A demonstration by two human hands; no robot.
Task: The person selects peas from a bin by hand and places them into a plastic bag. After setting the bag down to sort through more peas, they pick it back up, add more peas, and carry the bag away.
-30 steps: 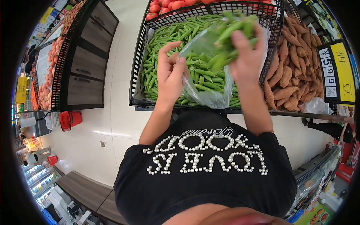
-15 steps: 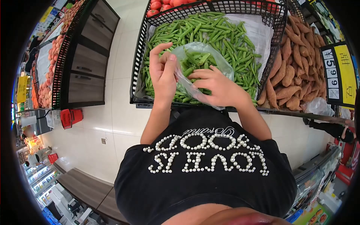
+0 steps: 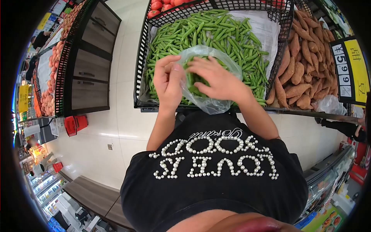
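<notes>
A clear plastic bag (image 3: 214, 105) with green pea pods inside lies open over the pile of pea pods (image 3: 216, 29) in a black crate (image 3: 141, 69). My left hand (image 3: 169, 83) pinches the bag's left rim between curled fingers and thumb. Over the bag's mouth is my right hand (image 3: 216, 79), its fingers spread and slightly blurred above the pods in the bag. Whether its fingertips touch those pods is hard to tell.
Sweet potatoes (image 3: 299, 73) fill the bin at the right, beside a yellow and black price sign (image 3: 353, 69). Tomatoes (image 3: 156, 5) sit behind the crate. A dark cabinet (image 3: 91, 62) with produce on top stands at the left, near a red basket (image 3: 76, 123).
My right hand has moved up and left over the bag's mouth, and its fingers have spread. The index finger of my left hand has curled down closer to the bag's rim.
</notes>
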